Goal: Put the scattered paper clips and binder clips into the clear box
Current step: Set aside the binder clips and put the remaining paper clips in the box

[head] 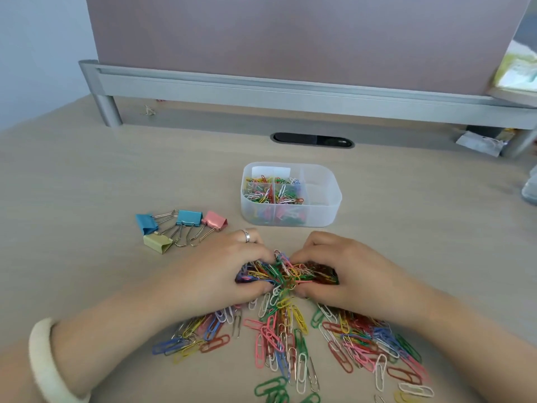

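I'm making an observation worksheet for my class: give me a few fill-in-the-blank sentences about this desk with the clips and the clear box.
1. The left hand and right hand squeeze a bunch of ____ clips.
2. Left of the clear box lie ____ binder clips.
3. The binder clip nearest the box is coloured ____.
4. The ring is on the ____ hand.

Missing words: paper; four; pink; left.

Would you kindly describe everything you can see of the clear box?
The clear box is translucent plastic, rectangular with rounded corners, lidless and upright on the desk. Dividers split it into compartments; the left ones hold coloured paper clips, the right one looks bare. Only the desk touches it.
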The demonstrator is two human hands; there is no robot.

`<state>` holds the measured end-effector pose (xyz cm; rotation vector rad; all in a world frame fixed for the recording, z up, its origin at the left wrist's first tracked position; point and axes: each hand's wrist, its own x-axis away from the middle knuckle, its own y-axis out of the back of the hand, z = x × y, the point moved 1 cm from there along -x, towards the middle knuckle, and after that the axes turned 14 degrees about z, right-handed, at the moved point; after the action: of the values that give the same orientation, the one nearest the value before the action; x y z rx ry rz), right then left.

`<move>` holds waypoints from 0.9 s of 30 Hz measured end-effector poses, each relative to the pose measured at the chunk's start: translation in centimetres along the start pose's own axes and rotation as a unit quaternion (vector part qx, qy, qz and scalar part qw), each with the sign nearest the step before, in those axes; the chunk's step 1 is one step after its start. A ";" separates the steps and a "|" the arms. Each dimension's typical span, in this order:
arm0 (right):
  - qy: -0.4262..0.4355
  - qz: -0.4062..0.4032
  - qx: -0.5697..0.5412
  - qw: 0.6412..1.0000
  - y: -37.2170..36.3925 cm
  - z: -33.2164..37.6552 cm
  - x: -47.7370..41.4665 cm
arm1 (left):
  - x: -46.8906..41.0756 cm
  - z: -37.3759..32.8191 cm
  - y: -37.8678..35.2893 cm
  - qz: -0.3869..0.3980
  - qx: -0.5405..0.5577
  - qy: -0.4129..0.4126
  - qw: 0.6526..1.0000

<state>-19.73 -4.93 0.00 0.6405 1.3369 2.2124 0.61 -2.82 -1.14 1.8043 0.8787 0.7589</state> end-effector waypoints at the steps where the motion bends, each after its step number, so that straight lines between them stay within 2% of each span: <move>1: -0.002 -0.005 -0.003 1.000 -0.1 -0.1 0.0 | 0.1 -0.2 -0.1 -0.011 0.003 -0.006 1.000; 11: -0.006 -0.036 -0.061 0.997 0.2 -0.4 0.0 | 0.4 -0.2 0.0 -0.058 0.102 -0.017 0.993; 27: -0.032 -0.090 -0.103 0.990 6.0 0.7 -2.8 | 0.9 -0.5 0.3 -0.103 0.137 -0.022 0.985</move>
<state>-18.07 -8.63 5.23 0.4902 1.0723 2.1276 0.83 -1.89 -0.60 1.9210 1.1652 0.4817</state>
